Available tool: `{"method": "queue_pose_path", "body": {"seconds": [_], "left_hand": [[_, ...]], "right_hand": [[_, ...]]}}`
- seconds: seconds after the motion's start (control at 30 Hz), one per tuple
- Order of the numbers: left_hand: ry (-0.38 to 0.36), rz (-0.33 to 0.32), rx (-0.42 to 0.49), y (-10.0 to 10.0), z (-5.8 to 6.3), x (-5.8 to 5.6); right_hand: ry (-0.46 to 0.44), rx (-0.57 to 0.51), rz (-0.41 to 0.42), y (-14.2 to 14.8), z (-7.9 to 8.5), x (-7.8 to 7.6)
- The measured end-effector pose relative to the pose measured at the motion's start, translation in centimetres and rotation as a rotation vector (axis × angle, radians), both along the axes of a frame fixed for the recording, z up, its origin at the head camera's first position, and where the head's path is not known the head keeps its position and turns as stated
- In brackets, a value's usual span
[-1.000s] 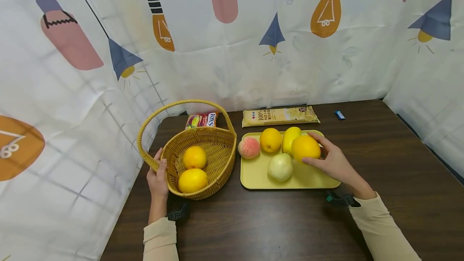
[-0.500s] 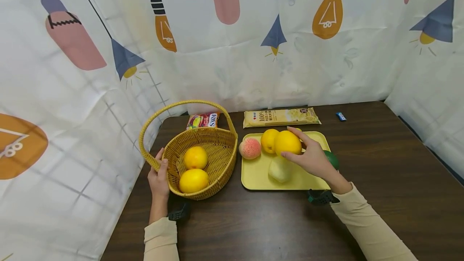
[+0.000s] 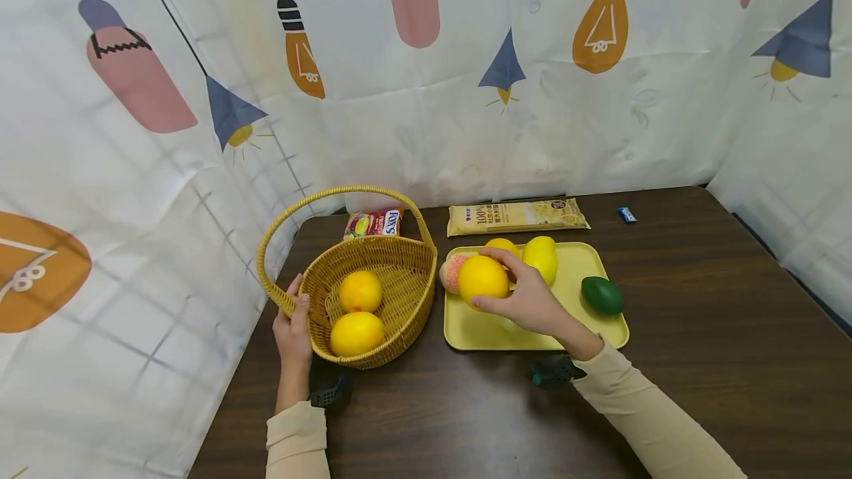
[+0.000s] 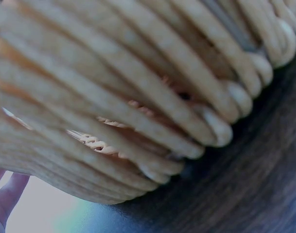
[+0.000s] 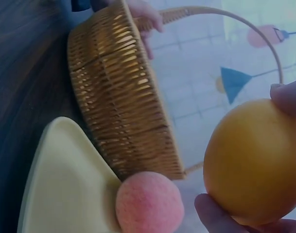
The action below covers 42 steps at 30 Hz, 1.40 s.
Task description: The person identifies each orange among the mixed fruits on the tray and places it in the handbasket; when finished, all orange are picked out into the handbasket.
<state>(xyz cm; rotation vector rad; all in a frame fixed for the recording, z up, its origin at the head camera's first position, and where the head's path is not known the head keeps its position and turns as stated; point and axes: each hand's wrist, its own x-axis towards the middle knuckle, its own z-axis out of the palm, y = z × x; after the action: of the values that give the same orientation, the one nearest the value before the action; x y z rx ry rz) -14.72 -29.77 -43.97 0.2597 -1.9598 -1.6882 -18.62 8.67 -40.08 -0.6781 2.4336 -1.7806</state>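
In the head view, my right hand (image 3: pixel 529 305) holds a round orange (image 3: pixel 482 278) above the left part of the yellow tray (image 3: pixel 459 335), thumb and fingers on opposite sides. The right wrist view shows that orange (image 5: pixel 254 162) close up. My left hand (image 3: pixel 293 331) grips the left side of a wicker basket (image 3: pixel 409 305) where its handle joins. Two yellow-orange fruits lie inside, a rounder one (image 3: pixel 360 291) behind a longer one (image 3: pixel 357 333). The woven wall (image 4: pixel 113 97) fills most of the left wrist view. A pink peach (image 3: pixel 450 274) is partly covered by the held orange.
On the tray are another orange (image 3: pixel 502 245), a yellow lemon-like fruit (image 3: pixel 541 257) and a dark green fruit (image 3: pixel 602 296); the pale green fruit is almost hidden. Behind stand a noodle pack (image 3: pixel 518 216), a red candy bag (image 3: pixel 374 223) and a small blue packet (image 3: pixel 626 214).
My right hand has carried the orange leftward over the tray, from its right half to near the peach. The dark green fruit has come into sight. My left hand and the basket stay put.
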Motion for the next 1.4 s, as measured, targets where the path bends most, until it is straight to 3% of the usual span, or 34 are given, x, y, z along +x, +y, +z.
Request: {"method": "queue_pose_path", "body": {"seconds": [0.37,0.7,0.97,1.4], "left_hand": [[0.001,0.003,-0.015,0.0,0.0,0.1],[-0.011,0.005,-0.029,0.1,0.1,0.2],[-0.004,0.009,-0.020,0.0,0.1,0.2],[-0.004,0.010,-0.020,0.1,0.2,0.3]], "right_hand": [[0.104,0.041,0.051,-4.3,-0.2,0.2],[0.053,-0.040,0.086,-7.4,-0.9,-0.1],[0.034,-0.014,0.098,-8.1,-0.9,-0.6],[0.044,0.077,0.186,-8.1,-0.1,-0.6]]}}
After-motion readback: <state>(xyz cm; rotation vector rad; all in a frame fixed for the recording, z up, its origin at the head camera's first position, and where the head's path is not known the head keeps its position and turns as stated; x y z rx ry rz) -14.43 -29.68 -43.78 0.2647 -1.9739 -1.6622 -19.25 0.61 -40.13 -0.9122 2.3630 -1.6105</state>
